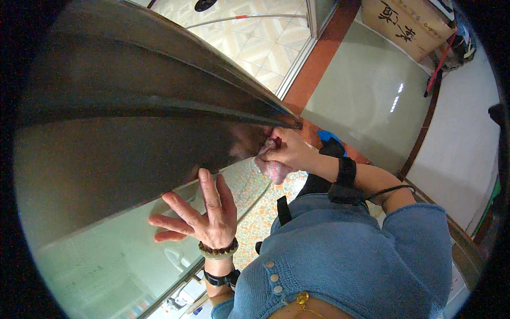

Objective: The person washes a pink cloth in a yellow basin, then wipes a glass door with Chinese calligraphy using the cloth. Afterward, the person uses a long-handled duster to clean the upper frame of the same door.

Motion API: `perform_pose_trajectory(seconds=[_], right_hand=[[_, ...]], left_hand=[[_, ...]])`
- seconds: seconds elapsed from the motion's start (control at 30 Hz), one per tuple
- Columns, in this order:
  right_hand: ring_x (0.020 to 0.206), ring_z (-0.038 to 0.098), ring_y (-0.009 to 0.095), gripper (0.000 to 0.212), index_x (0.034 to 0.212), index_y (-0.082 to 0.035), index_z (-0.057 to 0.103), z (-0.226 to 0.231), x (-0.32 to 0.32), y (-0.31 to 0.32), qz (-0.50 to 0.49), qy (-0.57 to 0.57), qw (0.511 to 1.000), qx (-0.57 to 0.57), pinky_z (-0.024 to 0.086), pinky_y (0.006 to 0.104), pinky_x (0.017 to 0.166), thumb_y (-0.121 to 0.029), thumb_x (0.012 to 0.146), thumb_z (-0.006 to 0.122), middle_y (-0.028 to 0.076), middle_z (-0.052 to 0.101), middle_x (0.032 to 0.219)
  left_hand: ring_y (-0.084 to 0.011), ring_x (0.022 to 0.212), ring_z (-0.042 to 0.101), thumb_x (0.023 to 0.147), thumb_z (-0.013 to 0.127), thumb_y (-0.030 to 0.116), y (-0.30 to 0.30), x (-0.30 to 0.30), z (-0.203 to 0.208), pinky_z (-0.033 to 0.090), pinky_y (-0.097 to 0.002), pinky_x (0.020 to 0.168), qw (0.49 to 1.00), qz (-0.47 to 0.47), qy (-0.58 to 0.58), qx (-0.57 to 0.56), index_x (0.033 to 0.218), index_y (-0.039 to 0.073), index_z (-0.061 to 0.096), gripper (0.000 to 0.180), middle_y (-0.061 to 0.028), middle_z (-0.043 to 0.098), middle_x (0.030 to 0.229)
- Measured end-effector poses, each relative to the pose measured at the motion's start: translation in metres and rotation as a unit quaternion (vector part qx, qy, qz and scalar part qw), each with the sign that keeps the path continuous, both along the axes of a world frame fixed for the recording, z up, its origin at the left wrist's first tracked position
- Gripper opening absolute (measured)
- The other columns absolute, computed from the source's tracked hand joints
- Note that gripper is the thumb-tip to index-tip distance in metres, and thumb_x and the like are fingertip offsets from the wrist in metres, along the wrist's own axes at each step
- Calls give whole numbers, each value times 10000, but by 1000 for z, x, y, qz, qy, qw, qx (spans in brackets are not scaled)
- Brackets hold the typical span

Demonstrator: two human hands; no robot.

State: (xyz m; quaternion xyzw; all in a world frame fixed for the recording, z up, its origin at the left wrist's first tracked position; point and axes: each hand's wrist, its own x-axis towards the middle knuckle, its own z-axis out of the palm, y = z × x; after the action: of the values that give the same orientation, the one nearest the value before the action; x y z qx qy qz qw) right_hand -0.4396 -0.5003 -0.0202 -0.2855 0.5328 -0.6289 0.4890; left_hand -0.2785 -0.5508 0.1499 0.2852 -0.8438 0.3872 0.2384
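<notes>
My left hand (199, 215) lies flat, fingers spread, against the pale green glass panel (90, 260) below a dark shiny metal panel (122, 143). It holds nothing. My right hand (284, 149) is closed on a pinkish cloth (273, 170) and presses it against the lower right corner of the dark panel, near its metal edge (287, 118). Part of the cloth hangs below the hand. Both wrists wear black bands, and the left also has a beaded bracelet.
A tiled floor (255, 42) with a metal rail shows at the top. A pale green shiny floor (366, 90) lies to the right, with a cardboard box (409, 24) and a red-handled tool (438, 66) at the far corner. A white wall (462, 154) stands at right.
</notes>
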Motion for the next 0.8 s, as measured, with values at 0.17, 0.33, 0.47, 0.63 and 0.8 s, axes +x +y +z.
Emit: perform_pose_trajectory(seconds=[0.17,0.33,0.47,0.63,0.8], right_hand=[[668,594,122,201,820,-11,524,84,-6,1,2,135,982,-134,481,272,581,-50,759,712,70,604,750],[631,617,258,233,776,-45,490,137,5,-17,-103,125,934,-318,488,323,545,-64,750,721,92,574,713],[674,619,279,229,772,-63,470,123,-1,-15,-136,214,900,-356,495,343,578,-39,745,696,86,593,764],[661,608,181,143,809,-39,499,59,-9,-6,-126,182,933,-285,477,291,554,-31,795,642,93,588,784],[625,569,126,149,795,-39,463,-13,-15,-3,-194,252,922,-220,466,287,526,9,823,601,88,575,762]], left_hand=[[-546,1369,13,781,723,325,-5,0,0,-109,-695,1020,1000,-2,6,24,1331,317,514,589,-220,201,1513],[-552,1366,37,801,676,315,-9,-3,2,-101,-698,1021,999,8,17,45,1337,261,510,564,-225,249,1496],[-551,1367,35,799,681,335,-5,-6,5,-101,-690,1026,1000,-2,12,27,1369,223,472,618,-226,230,1503],[-543,1371,8,789,706,360,-6,-6,5,-107,-680,1032,1000,4,1,8,1393,206,441,678,-229,189,1514],[-520,1381,-6,780,719,358,-6,-6,7,-103,-668,1045,1000,5,-5,9,1402,201,428,705,-230,171,1518]])
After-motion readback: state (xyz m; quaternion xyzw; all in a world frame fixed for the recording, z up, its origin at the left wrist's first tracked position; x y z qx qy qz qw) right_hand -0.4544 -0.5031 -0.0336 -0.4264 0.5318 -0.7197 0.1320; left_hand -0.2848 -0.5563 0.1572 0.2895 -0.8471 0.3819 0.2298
